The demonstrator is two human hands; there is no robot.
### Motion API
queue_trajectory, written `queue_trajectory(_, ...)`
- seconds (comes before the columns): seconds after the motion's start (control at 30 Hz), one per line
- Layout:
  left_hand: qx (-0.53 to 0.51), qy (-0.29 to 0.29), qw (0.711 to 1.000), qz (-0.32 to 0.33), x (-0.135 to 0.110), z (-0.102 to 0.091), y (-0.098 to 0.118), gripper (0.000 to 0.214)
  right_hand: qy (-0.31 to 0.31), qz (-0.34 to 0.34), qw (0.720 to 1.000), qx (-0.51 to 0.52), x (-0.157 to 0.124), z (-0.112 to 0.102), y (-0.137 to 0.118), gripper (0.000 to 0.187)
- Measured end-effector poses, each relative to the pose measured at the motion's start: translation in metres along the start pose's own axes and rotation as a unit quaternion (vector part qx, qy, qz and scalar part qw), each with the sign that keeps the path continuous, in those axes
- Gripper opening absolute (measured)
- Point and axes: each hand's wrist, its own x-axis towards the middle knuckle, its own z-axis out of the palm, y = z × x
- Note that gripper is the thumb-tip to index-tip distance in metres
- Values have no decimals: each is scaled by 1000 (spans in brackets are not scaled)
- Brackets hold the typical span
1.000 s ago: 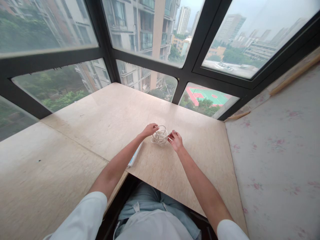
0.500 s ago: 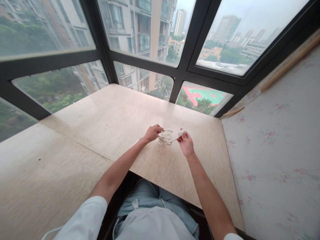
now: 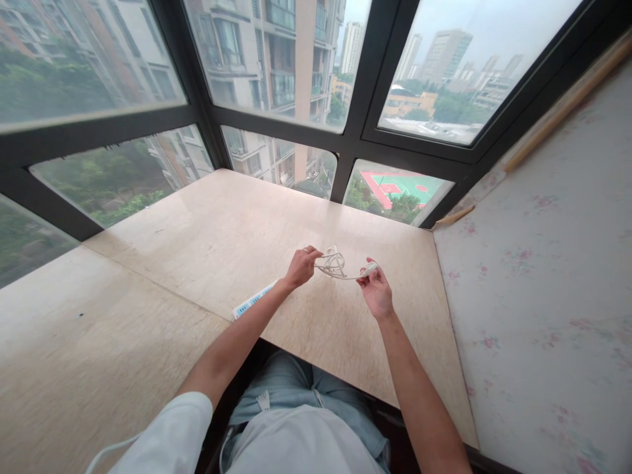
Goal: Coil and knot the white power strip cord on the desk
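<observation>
On the marble-patterned beige counter (image 3: 162, 342), a white power strip with blue socket faces (image 3: 241, 311) lies at eight o'clock from the loops of cord, partly hidden by the left forearm. To its right, the left hand (image 3: 301, 265) pinches the slim off-white cord (image 3: 334, 260) at the nine o'clock side of its loops, thumb against fingers. The loops sit between the hands; whether they touch the counter, I cannot tell. Farther right, the right hand (image 3: 378, 294), palm turned partly up, pinches the white plug (image 3: 368, 269) between thumb and fingers, at about three o'clock from the loops. The likeliest trouble, I judge, is a knot: pulling the plug toward three o'clock while the loops cross one another could tighten them. A hard tug could also drag the strip, if this cord belongs to it, and a loose left pinch might let the loops spill. The strip's long axis runs from eight to two o'clock, sockets up. The plug's long axis tilts similarly, its cord end toward eight o'clock and its head toward two; its prongs are too small to make out.
</observation>
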Motion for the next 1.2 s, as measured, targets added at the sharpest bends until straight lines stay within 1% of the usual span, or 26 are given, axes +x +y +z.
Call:
queue_trajectory(0.07, 5, -3, 1000, 24, -2, 2, 4, 36, -18, 4, 1000, -21, 0, 1, 0, 47)
queue_trajectory(0.17, 22, -24, 997, 65, -8, 5, 11, 39, -41, 11, 997, -64, 0, 3, -1, 53)
queue_trajectory(0.27, 45, -34, 993, 99, -15, 6, 16, 37, -72, 15, 990, -124, -1, 8, -3, 59)
queue_trajectory(0.37, 82, -18, 988, 127, -22, 9, 21, 32, -114, 8, 978, -176, -3, 15, -4, 64)
queue_trajectory(0.43, 110, 2, 986, 127, -27, 11, 23, 31, -132, 2, 970, -205, -3, 19, -3, 66)
queue_trajectory(0.53, 125, 22, 987, 95, -36, 16, 27, 32, -119, -6, 956, -266, -3, 24, -1, 69)
queue_trajectory(0.6, 103, 20, 993, 59, -41, 19, 30, 34, -113, -13, 943, -313, -1, 29, 0, 68)
queue_trajectory(0.7, 20, 34, 999, -22, -47, 24, 36, 34, -141, -14, 917, -373, 3, 37, 2, 60)
queue_trajectory(0.77, -59, 73, 991, -90, -50, 30, 42, 31, -146, -1, 900, -410, 5, 44, 3, 58)
queue_trajectory(0.83, -149, 134, 966, -163, -52, 37, 49, 24, -129, 25, 885, -446, 7, 50, 3, 57)
queue_trajectory(0.87, -198, 166, 944, -206, -53, 41, 52, 18, -119, 39, 878, -461, 7, 53, 3, 55)
queue_trajectory(0.9, -248, 192, 915, -252, -53, 44, 55, 14, -114, 53, 871, -474, 7, 55, 3, 49)
queue_trajectory(0.93, -298, 212, 881, -299, -54, 47, 57, 20, -113, 62, 865, -485, 6, 57, 3, 40)
queue_trajectory(0.97, -345, 224, 844, -343, -55, 50, 59, 30, -116, 67, 858, -497, 6, 59, 2, 30)
queue_trajectory(1.0, -390, 226, 808, -380, -56, 52, 61, 37, -120, 64, 849, -510, 5, 60, 2, 21)
queue_trajectory(1.03, -431, 221, 774, -408, -57, 53, 62, 41, -127, 54, 840, -525, 4, 60, 1, 15)
queue_trajectory(1.07, -468, 210, 745, -427, -58, 53, 63, 40, -134, 41, 828, -543, 2, 61, -1, 14)
queue_trajectory(1.13, -536, 178, 696, -443, -61, 52, 64, 37, -156, 15, 795, -586, 1, 63, -5, 18)
queue_trajectory(1.2, -601, 139, 650, -444, -65, 47, 65, 34, -187, 1, 756, -627, 0, 65, -9, 25)
